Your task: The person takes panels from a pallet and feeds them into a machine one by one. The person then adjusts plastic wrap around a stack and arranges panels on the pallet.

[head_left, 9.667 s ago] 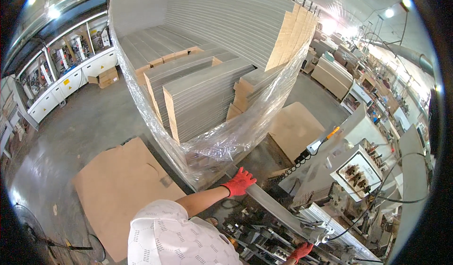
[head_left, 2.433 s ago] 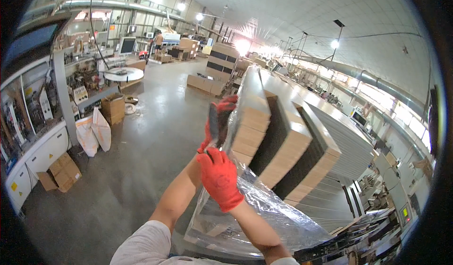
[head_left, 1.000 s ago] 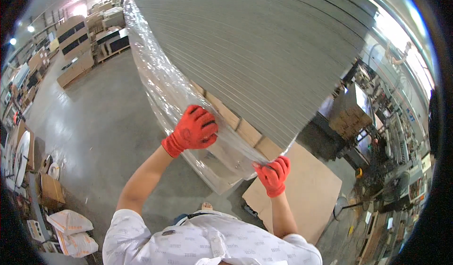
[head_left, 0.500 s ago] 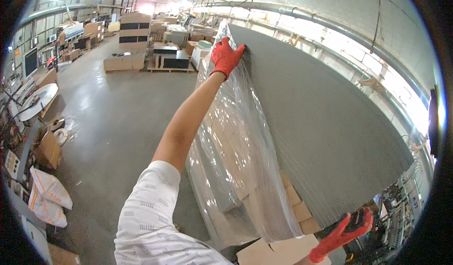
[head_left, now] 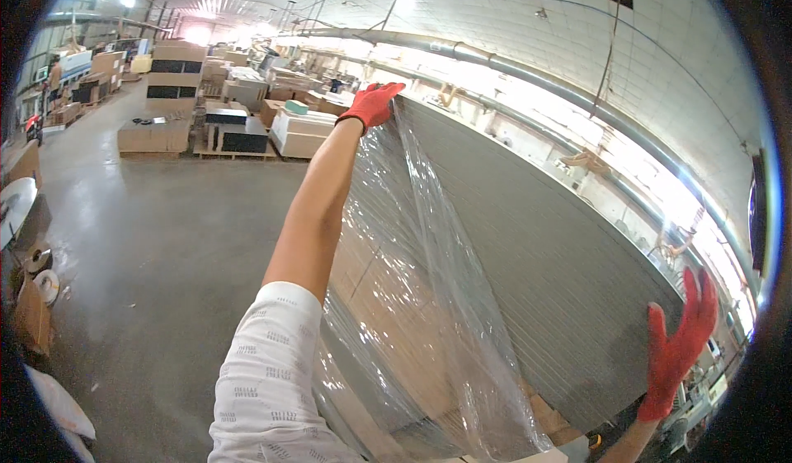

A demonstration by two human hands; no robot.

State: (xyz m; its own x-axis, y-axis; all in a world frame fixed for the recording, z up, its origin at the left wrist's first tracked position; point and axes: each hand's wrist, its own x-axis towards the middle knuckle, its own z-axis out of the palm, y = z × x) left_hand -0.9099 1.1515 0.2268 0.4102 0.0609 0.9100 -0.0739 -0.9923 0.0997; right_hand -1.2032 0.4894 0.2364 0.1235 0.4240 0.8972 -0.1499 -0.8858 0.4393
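A large grey panel with fine ribbed lines [head_left: 528, 248] slants across the view, its far edge rising to the upper left. Clear plastic film [head_left: 437, 273] hangs in creased folds over its left end. My left hand [head_left: 373, 105], in a red glove, is at the panel's top left corner, closed on the gathered film there; its fingertips are partly hidden. At the panel's right end my right hand [head_left: 683, 339], also in a red glove, is raised with fingers spread and holds nothing. Brown cardboard [head_left: 549, 413] shows beneath the panel and through the film.
Stacked cartons with black bands [head_left: 175, 75] stand on the far left, beside a pallet of boxed goods [head_left: 239, 137]. Grey floor [head_left: 181, 257] stretches along the left. Rolls of tape [head_left: 47, 285] and a white sack [head_left: 62, 405] lie at the left rim.
The view has swung to the right and tilted up. My right hand has risen along the panel's right end, its fingers spreading. My left hand stays at the top corner with the film.
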